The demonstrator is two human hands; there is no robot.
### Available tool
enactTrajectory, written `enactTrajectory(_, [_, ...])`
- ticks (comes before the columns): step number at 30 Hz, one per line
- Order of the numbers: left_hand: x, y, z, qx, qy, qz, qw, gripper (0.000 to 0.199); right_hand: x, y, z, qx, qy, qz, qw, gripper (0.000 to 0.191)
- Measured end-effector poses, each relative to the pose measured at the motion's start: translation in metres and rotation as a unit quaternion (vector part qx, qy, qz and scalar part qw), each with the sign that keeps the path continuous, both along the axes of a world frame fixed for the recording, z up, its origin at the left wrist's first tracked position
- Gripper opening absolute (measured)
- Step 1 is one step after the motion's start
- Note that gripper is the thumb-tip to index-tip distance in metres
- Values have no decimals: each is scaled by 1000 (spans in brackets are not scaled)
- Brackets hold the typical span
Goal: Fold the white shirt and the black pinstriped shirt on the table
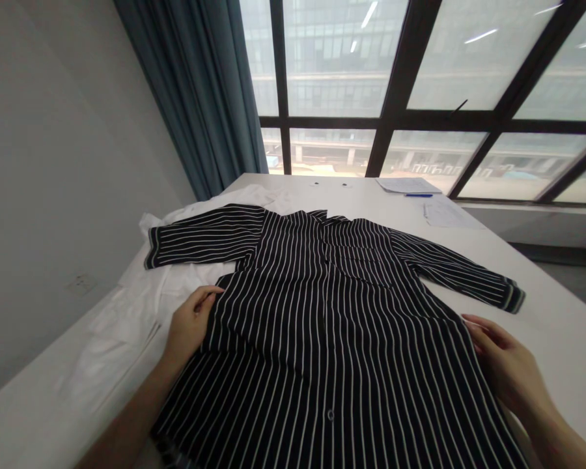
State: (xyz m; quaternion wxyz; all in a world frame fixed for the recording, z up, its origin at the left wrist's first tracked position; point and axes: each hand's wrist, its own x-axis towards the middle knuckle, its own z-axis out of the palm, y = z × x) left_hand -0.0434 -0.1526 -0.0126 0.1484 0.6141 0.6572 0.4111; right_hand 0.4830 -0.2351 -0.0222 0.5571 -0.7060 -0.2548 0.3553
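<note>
A black shirt with white stripes point(293, 306) lies front side up, its collar toward the window and its sleeves spread to both sides. My left hand point(190, 322) pinches the shirt's left side edge below the sleeve. On the opposite edge, my right hand point(505, 361) has its fingers closed on the fabric at about the same height. Small creases run across the chest and middle. The bottom of the shirt reaches past the lower border of the view.
White cloth point(122, 326) lies bunched along the left of the white table point(561, 339). Papers point(407, 185) and a blue pen point(418, 195) are at the far right, with another sheet point(449, 213) nearer. A blue curtain point(209, 98) hangs beside the window point(342, 58).
</note>
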Motion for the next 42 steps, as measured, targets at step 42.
enactTrajectory(42, [-4,-4,-2,-41,206,28,977,47,24,0,-12,-86,-409,130,899,45])
